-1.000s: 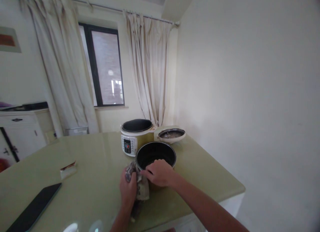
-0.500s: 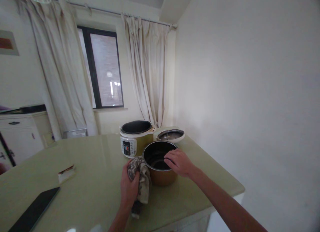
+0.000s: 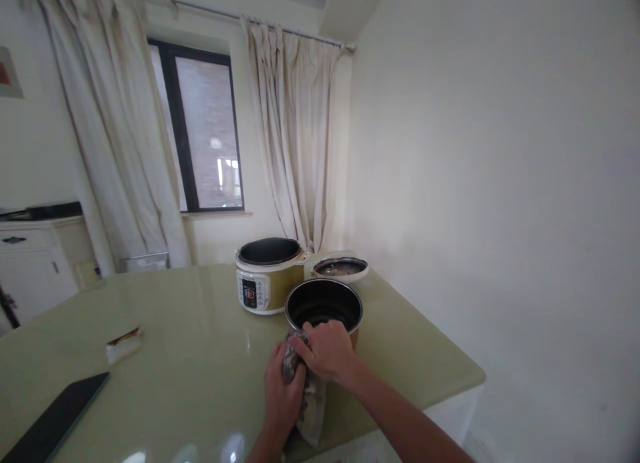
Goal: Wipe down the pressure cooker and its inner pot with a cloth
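A dark-framed window sits in the upper left of the frame, flanked by 2 pale, stained curtains on a rod. Bare cream walls fill the right half. A white cabinet stands at the left edge, behind a glossy pale-green table across the bottom.

No text, brand, number or sign is legible anywhere in view. The control panel on the front of the rice cooker, standing toward the table's far edge, carries a small display and buttons with markings, but these are too small and blurred to read.
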`<control>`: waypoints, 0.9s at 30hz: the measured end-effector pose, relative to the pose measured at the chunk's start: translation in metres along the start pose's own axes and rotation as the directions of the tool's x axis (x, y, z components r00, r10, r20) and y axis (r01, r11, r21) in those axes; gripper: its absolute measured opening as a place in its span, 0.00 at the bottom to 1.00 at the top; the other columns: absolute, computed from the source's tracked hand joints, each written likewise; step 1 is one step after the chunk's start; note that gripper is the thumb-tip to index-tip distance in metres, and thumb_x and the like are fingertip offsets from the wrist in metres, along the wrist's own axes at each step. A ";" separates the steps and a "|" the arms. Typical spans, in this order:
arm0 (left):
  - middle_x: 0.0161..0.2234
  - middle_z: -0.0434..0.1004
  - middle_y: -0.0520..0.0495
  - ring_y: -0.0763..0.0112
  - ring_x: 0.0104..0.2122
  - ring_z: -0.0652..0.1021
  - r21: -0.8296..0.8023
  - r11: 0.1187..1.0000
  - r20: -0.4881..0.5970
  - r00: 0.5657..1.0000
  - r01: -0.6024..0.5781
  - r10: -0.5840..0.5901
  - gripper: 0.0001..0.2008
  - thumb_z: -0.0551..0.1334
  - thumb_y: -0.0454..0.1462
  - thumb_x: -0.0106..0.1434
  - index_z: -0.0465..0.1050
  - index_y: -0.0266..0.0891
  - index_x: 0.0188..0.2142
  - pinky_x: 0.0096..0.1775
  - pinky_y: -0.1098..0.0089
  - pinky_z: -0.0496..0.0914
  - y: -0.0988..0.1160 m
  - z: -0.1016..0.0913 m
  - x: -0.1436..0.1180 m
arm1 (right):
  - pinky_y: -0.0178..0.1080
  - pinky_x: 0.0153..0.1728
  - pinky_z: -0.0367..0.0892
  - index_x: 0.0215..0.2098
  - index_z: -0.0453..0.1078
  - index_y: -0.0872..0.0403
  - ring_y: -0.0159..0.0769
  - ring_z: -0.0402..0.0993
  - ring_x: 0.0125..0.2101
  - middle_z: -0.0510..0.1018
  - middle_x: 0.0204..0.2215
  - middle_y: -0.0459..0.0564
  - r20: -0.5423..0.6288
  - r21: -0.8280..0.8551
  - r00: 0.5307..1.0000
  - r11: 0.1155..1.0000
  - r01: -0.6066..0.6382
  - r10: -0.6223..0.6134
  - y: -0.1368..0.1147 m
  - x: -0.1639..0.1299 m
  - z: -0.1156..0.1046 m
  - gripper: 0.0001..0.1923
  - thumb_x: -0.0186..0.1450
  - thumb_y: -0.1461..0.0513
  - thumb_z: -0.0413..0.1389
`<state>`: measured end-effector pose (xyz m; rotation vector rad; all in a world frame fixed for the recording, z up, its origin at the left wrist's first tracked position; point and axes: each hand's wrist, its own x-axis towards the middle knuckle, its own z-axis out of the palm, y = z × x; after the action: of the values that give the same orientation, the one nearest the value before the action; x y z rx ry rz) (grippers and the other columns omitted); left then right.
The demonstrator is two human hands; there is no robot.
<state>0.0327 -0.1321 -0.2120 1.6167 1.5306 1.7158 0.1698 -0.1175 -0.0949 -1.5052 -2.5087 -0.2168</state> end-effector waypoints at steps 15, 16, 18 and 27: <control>0.55 0.81 0.38 0.52 0.57 0.80 -0.030 0.964 -0.061 0.963 0.263 -0.264 0.21 0.59 0.41 0.62 0.72 0.42 0.54 0.59 0.53 0.72 -0.011 -0.001 0.075 | 0.40 0.39 0.64 0.35 0.82 0.53 0.43 0.81 0.36 0.86 0.32 0.56 0.097 -0.062 0.993 0.996 0.071 -0.065 0.090 -0.007 -0.006 0.38 0.79 0.44 0.35; 0.54 0.82 0.37 0.51 0.56 0.80 -0.019 0.961 -0.072 0.959 0.275 -0.275 0.19 0.58 0.41 0.62 0.73 0.42 0.52 0.59 0.52 0.73 -0.011 0.004 0.074 | 0.40 0.37 0.63 0.34 0.82 0.52 0.43 0.82 0.34 0.85 0.31 0.56 0.093 -0.068 0.995 0.997 0.047 -0.041 0.083 -0.008 -0.003 0.40 0.79 0.43 0.34; 0.53 0.82 0.36 0.51 0.55 0.80 0.000 0.974 -0.108 0.968 0.227 -0.226 0.17 0.57 0.43 0.63 0.73 0.42 0.49 0.59 0.52 0.73 -0.009 0.011 0.065 | 0.39 0.35 0.62 0.36 0.81 0.51 0.43 0.82 0.33 0.86 0.32 0.56 0.044 -0.064 0.999 0.998 0.011 -0.008 0.066 -0.010 0.002 0.42 0.78 0.40 0.31; 0.50 0.82 0.37 0.54 0.51 0.81 -0.142 0.982 -0.045 0.990 0.123 -0.131 0.20 0.59 0.49 0.66 0.74 0.40 0.51 0.53 0.57 0.76 0.018 0.023 -0.017 | 0.46 0.41 0.70 0.55 0.75 0.56 0.54 0.84 0.39 0.86 0.37 0.64 0.033 0.078 0.996 0.993 -0.088 0.086 -0.009 0.003 -0.006 0.45 0.73 0.33 0.33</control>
<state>0.0652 -0.1421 -0.2111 1.3850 1.4695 1.7669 0.1614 -0.1205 -0.0889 -1.5927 -2.4361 -0.0803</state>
